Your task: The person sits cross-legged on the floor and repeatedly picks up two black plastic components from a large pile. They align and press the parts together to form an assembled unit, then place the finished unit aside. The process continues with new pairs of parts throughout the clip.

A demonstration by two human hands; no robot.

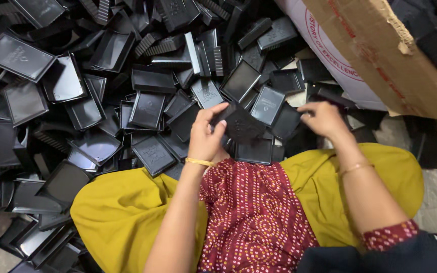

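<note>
Closest to the camera is the person's lap, with a red dotted top [259, 217] and yellow cloth [127, 212] spread over the legs. Two bare arms reach out from there, each with a thin gold bangle at the wrist. The left hand [206, 134] is closed around a black plastic piece [239, 123], with the fingers curled over its top edge and the thumb at its side. The piece is held up just above the lap, right in front of the person and tipped at an angle. The right hand [323, 119] is a little way off to the side, not touching that piece. Its fingers are bent and point down at the black trays [284, 121] lying under it, but I cannot tell if it is gripping one. Past the hands is a big messy pile of black plastic trays [102, 91] and lids, all lying on top of each other every which way. Far off on the right side lies a brown cardboard box [395, 55] with a white sheet [330, 50] under its edge.
</note>
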